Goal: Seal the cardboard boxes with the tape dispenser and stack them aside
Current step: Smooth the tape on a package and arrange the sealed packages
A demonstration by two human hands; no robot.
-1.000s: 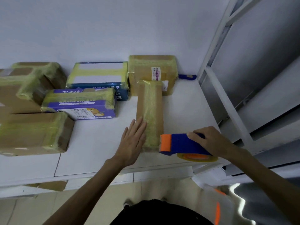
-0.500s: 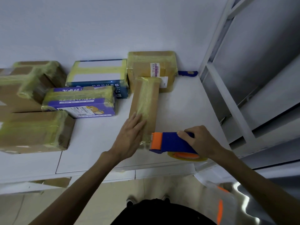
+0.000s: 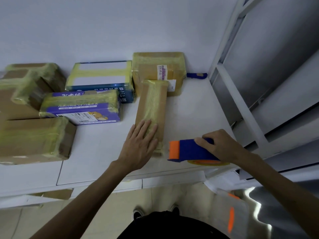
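At the near edge of the white worktop (image 3: 96,152), the right hand (image 3: 222,145) gripped the blue tape dispenser (image 3: 189,150), its fingers curled over the body. The dispenser's orange end pointed left, just beside the near right corner of a long narrow box (image 3: 155,100); whether the two touched could not be told. A roll of yellowish tape (image 3: 209,162) showed under the dispenser. The left hand (image 3: 140,145) lay flat on the near end of that box, fingers straight and slightly spread, holding nothing. The box ran from near to far, leaning a little to the right, with a tape strip along its top.

To the left sat a taped brown box (image 3: 32,138). Beyond it lay a purple box (image 3: 82,107), then a blue-and-white box (image 3: 100,75). Taped brown boxes (image 3: 25,87) were piled at the far left. A squat brown box (image 3: 155,66) stood against the wall, at the narrow box's far end. A small blue object (image 3: 196,75) lay just right of it.
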